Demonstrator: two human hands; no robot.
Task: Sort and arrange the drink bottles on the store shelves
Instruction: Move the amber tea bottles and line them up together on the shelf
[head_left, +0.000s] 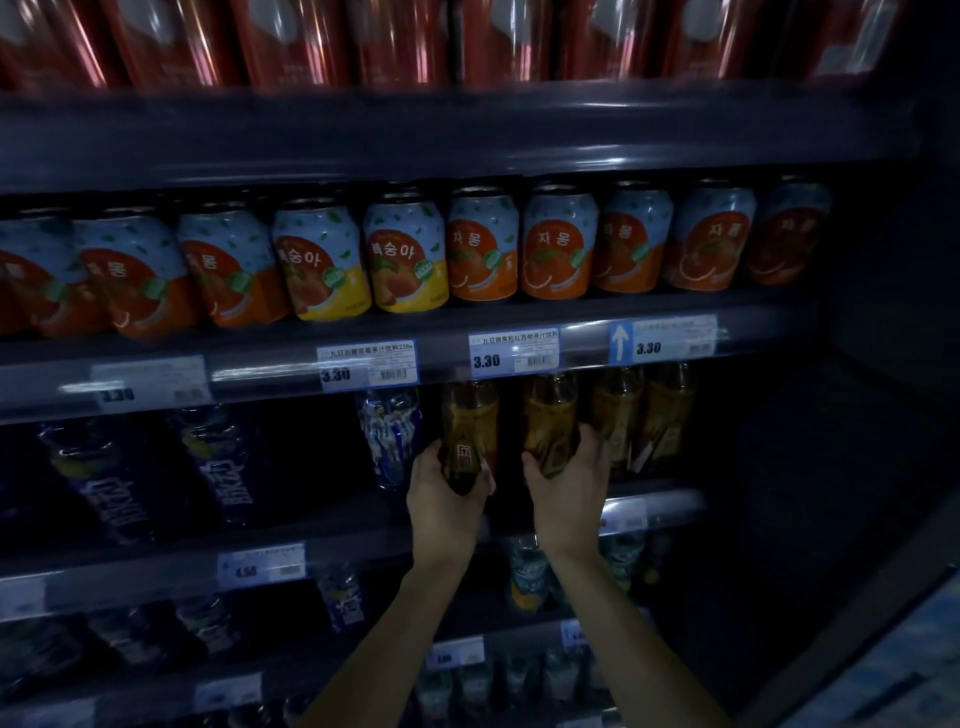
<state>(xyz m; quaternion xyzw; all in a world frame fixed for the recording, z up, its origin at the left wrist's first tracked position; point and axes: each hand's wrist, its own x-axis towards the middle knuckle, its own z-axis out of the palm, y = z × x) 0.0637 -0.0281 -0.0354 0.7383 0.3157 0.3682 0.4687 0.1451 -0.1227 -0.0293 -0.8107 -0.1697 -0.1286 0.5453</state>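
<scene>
Closest to the camera, both forearms reach up to the middle bottle shelf (519, 506), the one under the row of price tags (514, 353). Left hand (449, 493) is wrapped around the lower part of an amber tea bottle (470, 431), and right hand (569, 488) is clamped on the tea bottle next to it (550, 421), fingers curled round the right side. So both hands are full, one bottle each, and both bottles sit at the front edge of that shelf, looking a bit tilted.

My guess is the step is squaring these two up with their row. Grip low like this is fine, but I'd stand each bottle upright before sliding it, and turn the labels forward.

Just right of the right-hand bottle are two more tea bottles (644, 415), so push toward those to close the gap, gently, or they'll knock over. Just left of the left-hand bottle is a blue and white bottle (389, 436), a different drink, so keep the tea off it.

Above the price tags, the juice cans (483, 244) look fine already. It's dark, so caps are hard to see.
</scene>
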